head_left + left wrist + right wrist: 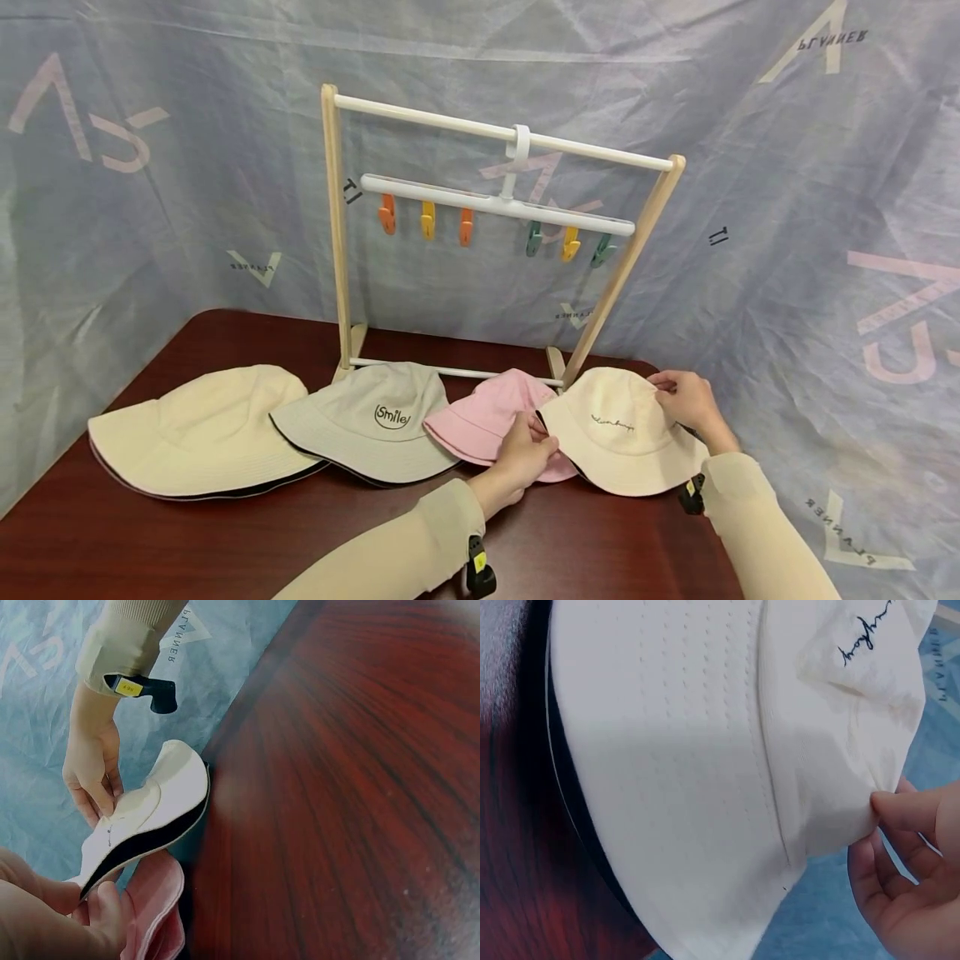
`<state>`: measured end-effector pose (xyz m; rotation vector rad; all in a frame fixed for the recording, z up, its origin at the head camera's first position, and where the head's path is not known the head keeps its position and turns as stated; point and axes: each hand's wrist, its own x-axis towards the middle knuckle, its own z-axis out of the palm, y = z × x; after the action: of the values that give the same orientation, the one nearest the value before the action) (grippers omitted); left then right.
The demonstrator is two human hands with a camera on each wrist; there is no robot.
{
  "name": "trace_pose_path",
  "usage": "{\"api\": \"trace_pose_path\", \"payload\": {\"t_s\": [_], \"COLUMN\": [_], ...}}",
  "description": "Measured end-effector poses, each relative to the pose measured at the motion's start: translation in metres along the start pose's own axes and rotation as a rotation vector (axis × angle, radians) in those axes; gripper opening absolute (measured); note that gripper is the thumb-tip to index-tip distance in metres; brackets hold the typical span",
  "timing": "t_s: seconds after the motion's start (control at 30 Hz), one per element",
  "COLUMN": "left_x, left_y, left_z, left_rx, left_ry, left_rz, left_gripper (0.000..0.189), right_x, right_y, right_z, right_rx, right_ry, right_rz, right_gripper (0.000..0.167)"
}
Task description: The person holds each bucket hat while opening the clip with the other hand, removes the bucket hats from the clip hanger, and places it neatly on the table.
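A cream bucket hat (611, 400) with dark script on its crown is at the right of the row, its brim edge showing a dark underside. My left hand (521, 457) pinches the left edge of its brim between thumb and fingers. On the other side, my right hand (690, 404) pinches the crown fabric, as the right wrist view shows up close. The pink bucket hat (480, 417) sits just left of it, partly behind my left hand and the cream brim. In the left wrist view the cream hat (176, 784) is tilted above the pink one (154, 896).
A grey hat (360, 408) marked "Smile" and a larger cream hat (210, 417) lie to the left on the dark red table (247, 550). Behind them stands a wooden rack (335, 233). From it hangs a white hanger (450, 196) with several coloured clips (428, 221).
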<state>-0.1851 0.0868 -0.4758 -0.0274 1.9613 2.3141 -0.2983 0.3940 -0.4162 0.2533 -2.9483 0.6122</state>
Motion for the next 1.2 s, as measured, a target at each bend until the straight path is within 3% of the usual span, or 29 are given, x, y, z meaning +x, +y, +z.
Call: {"api": "trace_pose_path", "payload": {"t_s": [0.53,0.83,1.2], "left_x": [0.002,0.000,0.000], "left_y": [-0.009,-0.013,-0.012], "left_z": [0.005,0.007,0.007], "left_rx": [0.034,0.059,0.017], "left_ry": [0.036,0.097,0.102], "left_rz": [-0.047,-0.058,-0.081], "left_gripper": [0.020,0.022,0.020], "right_x": [0.008,0.011,0.010], "right_y": [0.012,0.010,0.008], "right_z": [0.041,0.051,0.056], "right_rx": [-0.005,0.013,0.019], "right_ry": [0.046,0.092,0.092], "right_rz": [0.075,0.116,0.151], "right_gripper": [0.020,0.021,0.023]}}
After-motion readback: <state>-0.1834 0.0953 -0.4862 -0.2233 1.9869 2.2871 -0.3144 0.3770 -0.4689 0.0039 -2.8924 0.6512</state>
